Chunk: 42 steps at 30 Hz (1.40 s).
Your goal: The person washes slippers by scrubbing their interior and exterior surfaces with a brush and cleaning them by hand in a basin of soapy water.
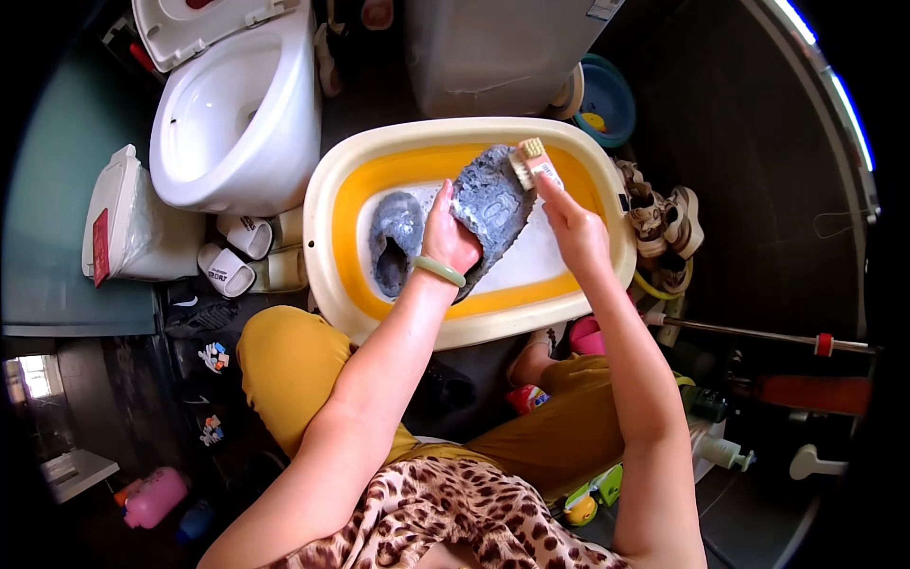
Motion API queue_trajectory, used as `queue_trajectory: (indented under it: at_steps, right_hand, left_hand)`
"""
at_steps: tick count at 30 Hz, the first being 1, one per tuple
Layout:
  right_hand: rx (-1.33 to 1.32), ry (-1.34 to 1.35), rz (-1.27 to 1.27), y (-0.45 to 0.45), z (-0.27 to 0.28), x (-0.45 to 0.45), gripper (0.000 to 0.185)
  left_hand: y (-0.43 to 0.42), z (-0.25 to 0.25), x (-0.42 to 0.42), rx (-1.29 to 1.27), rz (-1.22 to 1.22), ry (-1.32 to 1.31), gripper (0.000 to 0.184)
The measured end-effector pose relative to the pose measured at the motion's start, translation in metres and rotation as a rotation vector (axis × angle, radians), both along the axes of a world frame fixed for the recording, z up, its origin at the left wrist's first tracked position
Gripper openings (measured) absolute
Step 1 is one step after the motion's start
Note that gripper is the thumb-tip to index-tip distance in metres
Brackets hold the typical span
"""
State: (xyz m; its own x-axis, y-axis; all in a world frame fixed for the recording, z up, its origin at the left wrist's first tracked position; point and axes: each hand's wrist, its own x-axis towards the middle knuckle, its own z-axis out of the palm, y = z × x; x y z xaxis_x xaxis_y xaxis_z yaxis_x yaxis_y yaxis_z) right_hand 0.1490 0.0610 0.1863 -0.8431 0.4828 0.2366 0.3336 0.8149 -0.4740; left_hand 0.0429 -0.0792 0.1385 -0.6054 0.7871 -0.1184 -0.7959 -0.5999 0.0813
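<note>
My left hand (451,232), with a pale green bangle at its wrist, grips a grey-blue slipper (495,204) over the basin. The slipper is tilted with its rough, textured face toward me. In my right hand (574,220) is a scrubbing brush (536,163) with a pink and pale body, and its bristles touch the slipper's upper right edge. A second grey slipper (396,232), with whitish suds on it, lies in the left part of the cream and yellow basin (464,332).
A white toilet (232,114) and a lidded bin (142,223) stand to the left, with white slippers (227,272) beside them. Dirty sneakers (664,220) and a blue tub (609,100) are on the right. A metal pole (749,332) juts in at the right.
</note>
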Motion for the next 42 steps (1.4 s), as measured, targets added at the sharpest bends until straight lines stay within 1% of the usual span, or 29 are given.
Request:
queue_trajectory:
  at_steps: [2, 3, 4, 7, 8, 9, 10, 11, 14, 16, 18, 19, 20, 22, 24, 25, 26, 28, 29, 30, 32, 33, 34, 36, 38, 39, 40, 41, 42]
  right_hand:
    - [-0.077, -0.092, -0.002, -0.011, -0.004, 0.002, 0.038]
    - [-0.130, -0.115, 0.058, -0.024, 0.003, 0.006, 0.039]
    - [-0.134, -0.047, 0.203, -0.033, 0.000, 0.012, 0.039]
    - [-0.164, -0.151, 0.315, -0.048, 0.002, 0.025, 0.037]
    - [-0.134, -0.196, 0.247, -0.040, 0.004, 0.022, 0.036]
    - [-0.097, -0.231, 0.183, -0.029, 0.008, 0.015, 0.035]
    - [-0.041, -0.149, 0.090, -0.016, 0.002, 0.010, 0.033]
    - [-0.022, -0.121, 0.069, -0.009, -0.003, 0.007, 0.033]
    - [-0.024, -0.119, 0.023, -0.018, -0.008, 0.001, 0.033]
    - [-0.184, -0.015, 0.210, -0.037, -0.011, 0.005, 0.036]
    - [-0.237, -0.160, 0.294, -0.057, -0.002, 0.016, 0.038]
    - [-0.193, -0.206, 0.300, -0.056, 0.000, 0.017, 0.039]
    - [-0.152, -0.099, 0.353, -0.041, -0.017, 0.015, 0.037]
    - [-0.123, -0.251, 0.134, -0.028, 0.004, 0.003, 0.033]
    - [-0.043, -0.105, 0.029, -0.009, 0.003, -0.003, 0.032]
    - [-0.010, -0.009, 0.073, -0.005, -0.002, -0.004, 0.035]
    - [-0.011, -0.015, 0.062, -0.007, -0.006, 0.000, 0.035]
    - [-0.158, 0.006, 0.206, -0.028, -0.008, 0.002, 0.035]
    - [-0.235, -0.040, 0.316, -0.036, -0.015, 0.007, 0.038]
    - [-0.218, -0.102, 0.363, -0.050, -0.007, 0.014, 0.041]
    - [-0.174, -0.029, 0.388, -0.039, -0.014, 0.014, 0.041]
    - [-0.063, -0.175, 0.241, -0.031, -0.006, 0.007, 0.037]
    - [-0.125, -0.015, 0.179, -0.018, -0.007, 0.001, 0.034]
    - [-0.067, -0.037, 0.051, -0.001, 0.000, -0.002, 0.034]
    - [-0.198, 0.080, 0.185, -0.010, -0.017, 0.002, 0.034]
    - [-0.209, -0.128, 0.162, -0.028, -0.004, 0.005, 0.035]
    - [-0.282, 0.046, 0.321, -0.037, -0.013, 0.009, 0.038]
    - [-0.263, -0.014, 0.331, -0.042, -0.016, 0.015, 0.038]
    - [-0.251, -0.074, 0.344, -0.049, -0.011, 0.018, 0.039]
  left_hand:
    - [-0.001, 0.002, 0.002, -0.042, 0.015, -0.018, 0.053]
    - [-0.003, 0.003, 0.001, -0.093, 0.032, -0.043, 0.054]
    - [-0.006, 0.002, -0.002, -0.092, 0.039, -0.042, 0.054]
    - [-0.013, 0.016, -0.001, -0.394, 0.003, -0.128, 0.060]
    - [-0.012, 0.014, 0.002, -0.393, 0.000, -0.117, 0.060]
    - [-0.009, 0.010, 0.004, -0.268, -0.006, -0.057, 0.058]
    - [-0.006, 0.004, 0.005, -0.142, -0.015, 0.003, 0.056]
    - [-0.002, -0.005, 0.005, -0.104, -0.035, 0.040, 0.052]
    - [-0.001, -0.007, 0.003, -0.069, -0.081, -0.004, 0.052]
    - [-0.001, -0.017, -0.002, -0.104, -0.032, -0.014, 0.054]
    - [-0.011, -0.019, -0.007, -0.241, -0.067, -0.044, 0.056]
    - [-0.012, -0.014, -0.005, -0.290, -0.056, -0.086, 0.058]
    - [-0.010, -0.012, -0.003, -0.291, -0.031, -0.073, 0.059]
    - [-0.004, -0.006, 0.000, -0.159, -0.064, -0.045, 0.056]
    - [0.001, -0.008, 0.007, -0.097, -0.091, 0.011, 0.055]
    - [0.003, -0.006, 0.009, -0.079, -0.103, 0.008, 0.055]
    - [0.004, -0.005, 0.011, -0.060, -0.112, 0.002, 0.055]
    - [0.001, -0.003, 0.009, -0.113, -0.078, 0.030, 0.053]
    - [0.001, -0.008, 0.009, -0.315, 0.023, 0.060, 0.054]
    - [-0.008, -0.009, 0.006, -0.386, -0.042, -0.055, 0.056]
    - [-0.009, -0.007, 0.008, -0.386, 0.001, 0.021, 0.064]
    - [-0.005, -0.007, 0.007, -0.212, -0.088, -0.002, 0.067]
    - [-0.005, 0.006, 0.011, -0.188, -0.091, 0.018, 0.070]
    - [-0.002, 0.003, 0.015, -0.136, -0.153, 0.054, 0.069]
    - [-0.004, 0.003, 0.017, -0.152, -0.186, 0.070, 0.066]
    - [-0.003, 0.002, 0.017, -0.265, -0.097, 0.117, 0.066]
    - [-0.004, 0.001, 0.016, -0.377, -0.003, 0.161, 0.065]
    - [-0.011, 0.000, 0.015, -0.489, -0.028, 0.105, 0.063]
    - [-0.014, 0.000, 0.012, -0.471, -0.064, 0.061, 0.066]
